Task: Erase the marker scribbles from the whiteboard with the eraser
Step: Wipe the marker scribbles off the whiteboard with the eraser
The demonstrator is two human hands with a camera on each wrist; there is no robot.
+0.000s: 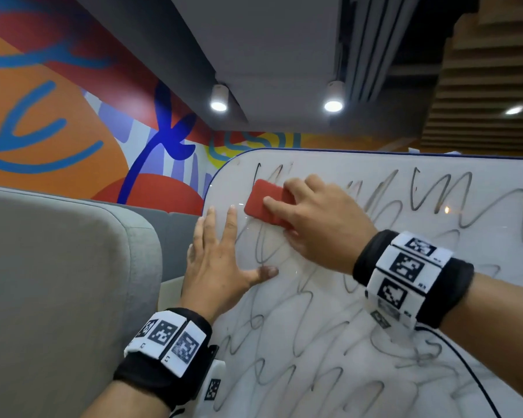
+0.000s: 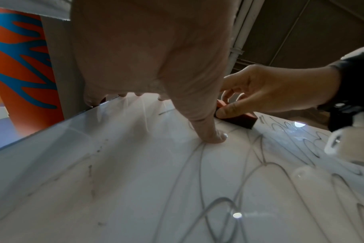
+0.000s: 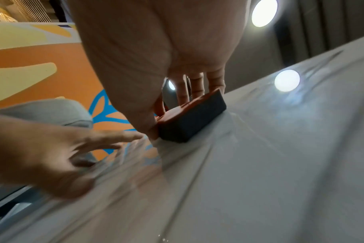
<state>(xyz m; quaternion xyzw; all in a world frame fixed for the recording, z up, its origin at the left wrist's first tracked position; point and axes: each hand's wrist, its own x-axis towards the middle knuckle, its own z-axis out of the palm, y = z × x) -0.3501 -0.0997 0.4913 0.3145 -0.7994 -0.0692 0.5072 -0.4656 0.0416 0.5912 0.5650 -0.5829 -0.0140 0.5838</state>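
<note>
Nearest, the left hand (image 1: 216, 260) lies flat with fingers spread on the whiteboard (image 1: 360, 297), by its left edge. Just beyond, the right hand (image 1: 317, 218) grips the red eraser (image 1: 261, 202), felt pressed against gray marker scribbles (image 1: 453, 194) near the top-left corner.

My left hand (image 1: 216, 260) lies flat on the whiteboard (image 1: 375, 297) near its upper left corner, fingers straight and spread, thumb out to the right, while my right hand (image 1: 314, 218), just beside it, grips the eraser (image 1: 261, 200) between thumb and fingers.
</note>
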